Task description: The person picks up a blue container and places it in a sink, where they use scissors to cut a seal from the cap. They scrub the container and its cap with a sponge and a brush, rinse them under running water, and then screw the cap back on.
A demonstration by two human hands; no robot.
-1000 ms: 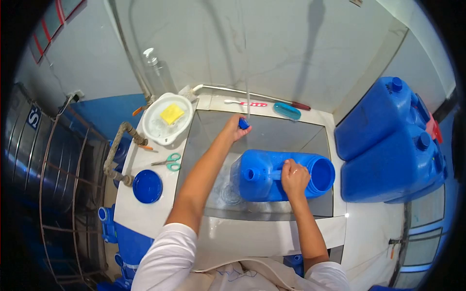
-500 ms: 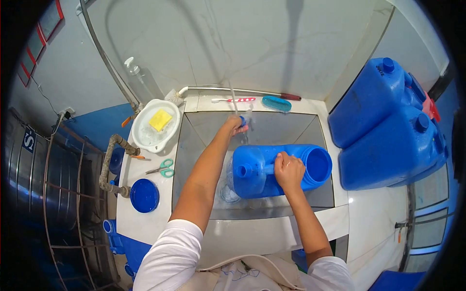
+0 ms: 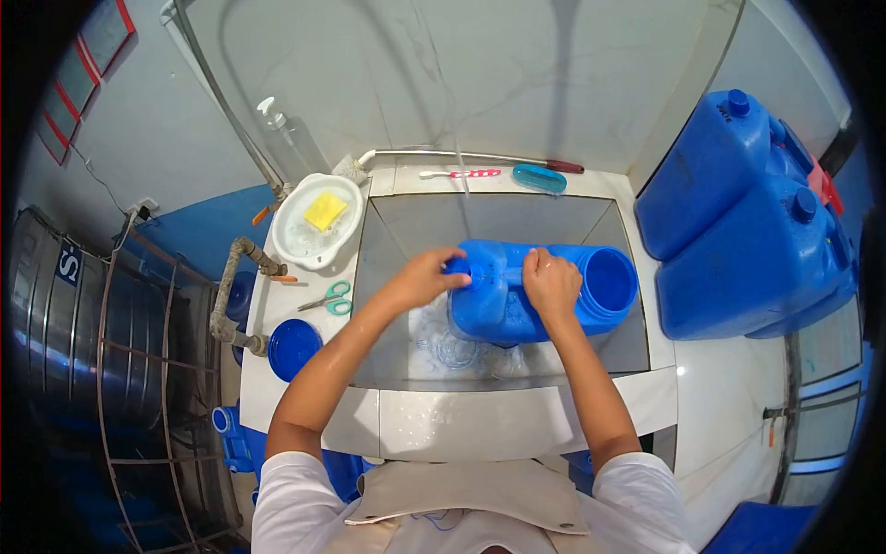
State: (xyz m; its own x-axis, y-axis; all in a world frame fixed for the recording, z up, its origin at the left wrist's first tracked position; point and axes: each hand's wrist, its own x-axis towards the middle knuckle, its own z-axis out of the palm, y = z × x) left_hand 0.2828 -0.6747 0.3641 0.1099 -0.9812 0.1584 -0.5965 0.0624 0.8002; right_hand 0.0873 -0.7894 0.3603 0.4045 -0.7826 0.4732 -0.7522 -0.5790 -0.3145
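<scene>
A blue plastic jug (image 3: pixel 494 321) lies on its side over the sink (image 3: pixel 415 217), its wide round mouth facing right and uncovered. My right hand (image 3: pixel 552 284) is wrapped round the jug's handle. At the jug's left end, my left hand (image 3: pixel 425 279) pinches a small blue cap (image 3: pixel 457 266) right at the narrow spout, which the cap and fingers hide. Behind the jug, a thin stream of water (image 3: pixel 461 171) falls into the sink. Foamy water (image 3: pixel 434 346) shows on the sink bottom below the jug.
Left of the sink are a white basin (image 3: pixel 288 242) with a yellow sponge (image 3: pixel 325 210), scissors (image 3: pixel 334 298) and a large blue lid (image 3: pixel 295 350). A toothbrush (image 3: pixel 461 174) and a teal brush (image 3: pixel 539 179) lie along the back ledge. Blue jerrycans (image 3: pixel 738 268) stand at right.
My left hand has moved from the water stream, down and toward me, bringing the cap to the jug's spout. My right hand still grips the handle. The view has shifted slightly.
</scene>
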